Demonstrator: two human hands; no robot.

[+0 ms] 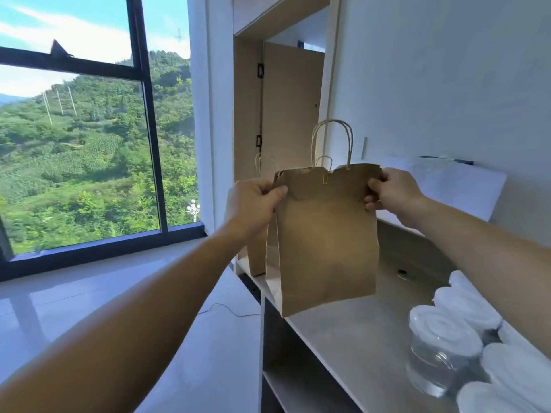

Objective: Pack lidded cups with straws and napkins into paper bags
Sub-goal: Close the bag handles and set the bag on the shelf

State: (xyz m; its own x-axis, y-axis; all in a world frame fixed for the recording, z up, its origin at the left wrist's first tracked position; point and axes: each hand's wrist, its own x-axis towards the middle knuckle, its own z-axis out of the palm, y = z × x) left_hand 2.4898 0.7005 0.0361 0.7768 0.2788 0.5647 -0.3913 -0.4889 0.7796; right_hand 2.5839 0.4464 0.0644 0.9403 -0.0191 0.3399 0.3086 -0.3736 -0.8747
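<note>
Both arms reach forward. The left hand point(253, 201) pinches the paper bag point(325, 242) at its upper left corner and the right hand point(390, 192) pinches the upper right. Between the grips the bag stands upright, its long axis vertical. Its handles point(332, 138) rise above them, and its base is below at the counter point(343, 329) edge. Lidded cups point(441, 338) sit under the right forearm.

No legible text or labels anywhere.

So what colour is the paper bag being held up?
Plain brown: the paper bag shows best in the head view.
</note>
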